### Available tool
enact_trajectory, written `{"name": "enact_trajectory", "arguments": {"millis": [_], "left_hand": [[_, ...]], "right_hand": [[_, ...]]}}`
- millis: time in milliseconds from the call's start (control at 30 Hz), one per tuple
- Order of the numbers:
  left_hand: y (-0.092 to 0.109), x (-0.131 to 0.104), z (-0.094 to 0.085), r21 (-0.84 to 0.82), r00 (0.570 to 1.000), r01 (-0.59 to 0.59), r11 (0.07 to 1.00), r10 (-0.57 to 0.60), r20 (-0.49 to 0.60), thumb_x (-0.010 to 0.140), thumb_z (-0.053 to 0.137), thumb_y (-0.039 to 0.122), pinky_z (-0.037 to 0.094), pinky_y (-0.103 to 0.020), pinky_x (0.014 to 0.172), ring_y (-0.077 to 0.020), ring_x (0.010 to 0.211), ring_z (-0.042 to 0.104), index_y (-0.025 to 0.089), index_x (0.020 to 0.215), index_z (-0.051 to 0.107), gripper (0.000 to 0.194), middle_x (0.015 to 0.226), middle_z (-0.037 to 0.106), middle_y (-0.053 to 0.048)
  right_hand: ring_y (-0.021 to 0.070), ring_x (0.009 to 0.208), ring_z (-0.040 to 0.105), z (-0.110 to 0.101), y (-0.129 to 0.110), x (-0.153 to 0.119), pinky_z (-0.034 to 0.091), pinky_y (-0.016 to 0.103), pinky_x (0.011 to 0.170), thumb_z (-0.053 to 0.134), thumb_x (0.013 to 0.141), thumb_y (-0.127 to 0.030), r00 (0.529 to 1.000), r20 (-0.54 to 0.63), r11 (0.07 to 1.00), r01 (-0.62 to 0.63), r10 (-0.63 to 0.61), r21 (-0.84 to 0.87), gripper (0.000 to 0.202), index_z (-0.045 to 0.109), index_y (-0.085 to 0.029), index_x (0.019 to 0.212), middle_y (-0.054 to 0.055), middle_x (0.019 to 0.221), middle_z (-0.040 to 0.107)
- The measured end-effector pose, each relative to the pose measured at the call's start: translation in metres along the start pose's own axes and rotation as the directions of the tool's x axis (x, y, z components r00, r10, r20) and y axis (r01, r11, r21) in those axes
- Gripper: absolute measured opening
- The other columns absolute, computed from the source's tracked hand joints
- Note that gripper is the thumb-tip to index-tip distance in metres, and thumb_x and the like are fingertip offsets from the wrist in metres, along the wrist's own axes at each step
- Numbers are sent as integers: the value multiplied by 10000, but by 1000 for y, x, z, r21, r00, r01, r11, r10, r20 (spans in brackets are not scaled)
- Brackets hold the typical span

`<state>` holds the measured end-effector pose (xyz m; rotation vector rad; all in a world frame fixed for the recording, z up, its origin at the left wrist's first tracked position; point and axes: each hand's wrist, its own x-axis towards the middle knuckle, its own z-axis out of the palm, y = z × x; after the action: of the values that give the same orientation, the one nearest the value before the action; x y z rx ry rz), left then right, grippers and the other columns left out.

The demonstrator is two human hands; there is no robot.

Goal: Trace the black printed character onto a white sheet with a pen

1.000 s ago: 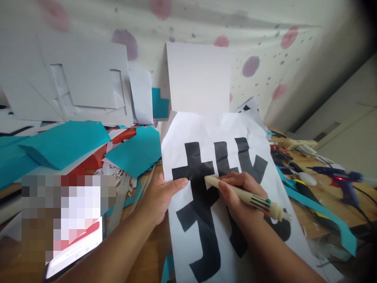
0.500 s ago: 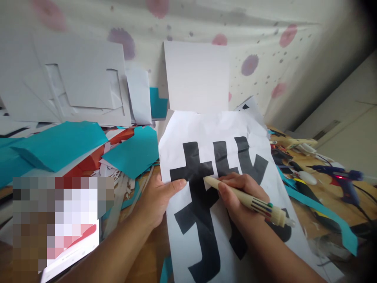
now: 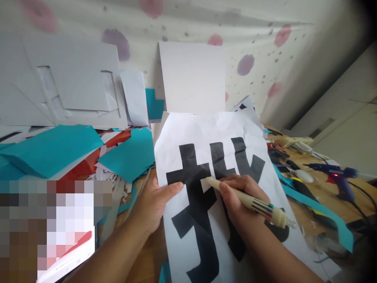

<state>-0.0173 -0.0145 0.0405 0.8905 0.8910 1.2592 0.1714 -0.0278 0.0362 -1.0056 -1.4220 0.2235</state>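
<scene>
"Everything sits slightly further left in view than half a second ago, and the pen [image 3: 256, 205] has crept right along the black lettering [image 3: 188, 157]."

"How's it held?"

"Right hand [image 3: 244, 186]: fingers closed around the barrel, tip at a stroke's lower edge. Left hand [image 3: 156, 200]: thumb pressed on the white sheet [image 3: 179, 251] at its left edge, other fingers hidden beneath."

"Where's that sheet?"

"Middle of the table [image 3: 154, 251], its top edge meeting the white panel [image 3: 193, 78] in view."

"Any containers?"

"Some clear plastic [image 3: 332, 243] at lower right, too blurred to tell whether it holds anything."

"And room?"

"Tight on the left: teal paper [image 3: 129, 153] beside the sheet, scraps [image 3: 125, 192] near the wrist, bare wood beside the forearm. Along the right edge runs a teal strip [image 3: 318, 205]; the glue gun [image 3: 338, 175] lies well apart, past some open wood."
</scene>
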Motion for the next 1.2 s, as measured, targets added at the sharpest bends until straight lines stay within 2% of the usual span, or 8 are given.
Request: {"name": "enact_trajectory", "arguments": {"millis": [233, 400, 733, 833, 933, 1000, 1067, 1200], "left_hand": [[-1, 0, -2, 27, 1000, -27, 999, 27, 13, 712, 824, 287, 578, -390, 875, -271, 952, 725, 232, 1277, 634, 599, 1122, 751, -85], [-1, 0, -2, 30, 999, -17, 999, 16, 29, 720, 815, 296, 596, -382, 822, -280, 943, 725, 211, 1194, 682, 500, 1112, 754, -93], [1, 0, -2, 18, 999, 2, 1000, -2, 34, 731, 812, 293, 589, -356, 824, -254, 897, 733, 215, 1193, 678, 488, 1051, 767, -76], [0, 1, -2, 18, 999, -5, 1000, 4, 43, 733, 811, 291, 590, -345, 815, -250, 912, 728, 218, 1191, 678, 483, 1062, 764, -72], [-2, 2, -3, 20, 999, -38, 999, 38, 23, 719, 823, 280, 586, -330, 828, -236, 924, 724, 226, 1207, 668, 515, 1070, 761, -60], [-2, 3, -3, 36, 998, -55, 998, 55, 3, 711, 830, 280, 585, -324, 829, -237, 936, 723, 221, 1209, 666, 527, 1070, 761, -58], [-3, 4, -3, 47, 998, -61, 997, 61, 1, 708, 833, 287, 587, -330, 828, -252, 975, 717, 219, 1225, 655, 550, 1089, 757, -62], [-2, 4, -2, 41, 999, -48, 998, 48, 13, 709, 832, 299, 593, -343, 824, -262, 976, 718, 208, 1207, 657, 535, 1086, 758, -67]], "right_hand": [[140, 512, 576, -1, 4, 0, 460, 258, 450, 696, 825, -257, 995, -79, 998, -52, 55, 39, 210, 570, -231, 659, -30, 585, 621], [133, 502, 563, -2, 5, 3, 450, 253, 448, 683, 817, -218, 992, -112, 998, -59, 61, 24, 222, 551, -229, 639, -37, 564, 592], [126, 475, 513, 0, 1, 9, 415, 255, 440, 646, 812, -178, 992, -112, 994, -50, 61, 102, 232, 534, -227, 614, -53, 513, 533], [121, 482, 516, 1, 4, 10, 412, 245, 445, 661, 796, -171, 986, -124, 981, -89, 112, 173, 242, 532, -219, 597, -53, 508, 530], [109, 448, 502, 2, 9, 10, 365, 219, 392, 687, 778, -211, 955, -143, 917, -197, 259, 346, 254, 508, -216, 598, -54, 521, 547], [103, 422, 490, 2, 12, 12, 323, 202, 355, 705, 768, -252, 923, -129, 862, -279, 362, 424, 262, 499, -217, 611, -55, 525, 556], [103, 412, 484, 0, 15, 15, 311, 196, 345, 718, 768, -285, 908, -86, 848, -344, 410, 403, 253, 515, -218, 633, -54, 520, 564], [102, 418, 480, -2, 17, 31, 326, 209, 363, 721, 759, -278, 945, 25, 907, -320, 326, 273, 227, 536, -217, 642, -49, 525, 583]]}}
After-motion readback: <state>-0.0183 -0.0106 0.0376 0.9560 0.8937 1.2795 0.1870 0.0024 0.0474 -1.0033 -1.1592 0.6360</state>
